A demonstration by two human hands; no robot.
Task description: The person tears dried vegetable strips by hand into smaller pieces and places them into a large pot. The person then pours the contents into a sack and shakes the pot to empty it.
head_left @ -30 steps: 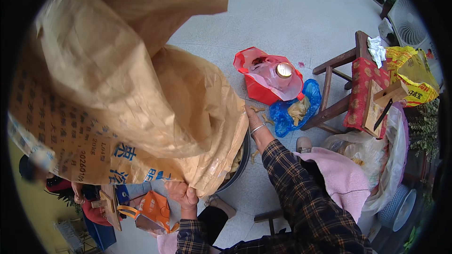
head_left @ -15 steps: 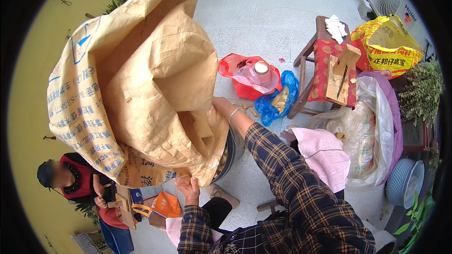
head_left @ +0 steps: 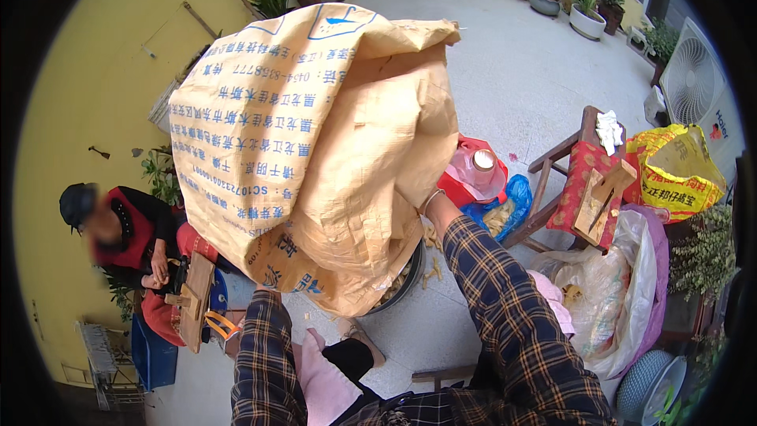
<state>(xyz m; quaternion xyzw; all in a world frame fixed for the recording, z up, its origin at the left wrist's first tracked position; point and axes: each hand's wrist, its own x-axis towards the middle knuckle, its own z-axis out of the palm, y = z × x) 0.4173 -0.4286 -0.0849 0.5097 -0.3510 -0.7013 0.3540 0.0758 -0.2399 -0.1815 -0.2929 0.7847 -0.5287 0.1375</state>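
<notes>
A large tan woven sack (head_left: 315, 142) with blue printing bulges in front of me, its folds sagging over a dark round tub (head_left: 412, 274). Pale pieces show inside the tub beside the sack's lower edge. My left hand (head_left: 266, 291) goes behind the sack's lower left side, and its fingers are hidden. At the sack's right side my right hand (head_left: 430, 200) shows only near the wrist, with a light bracelet; the sack covers its fingers. Whether either hand grips the sack cannot be seen.
Right stand a cloth-covered wooden bench (head_left: 579, 181) with a wooden block tool, a yellow bag (head_left: 680, 170) and a clear plastic sack (head_left: 599, 292). Red (head_left: 465, 177) and blue (head_left: 518, 197) bags lie beyond the tub. Another person (head_left: 130, 229) sits left at a wooden board (head_left: 197, 300).
The sack has swung right and its top has come down, turning its printed side toward me. My left hand, earlier closed on its lower edge, is now behind it. The view has shifted.
</notes>
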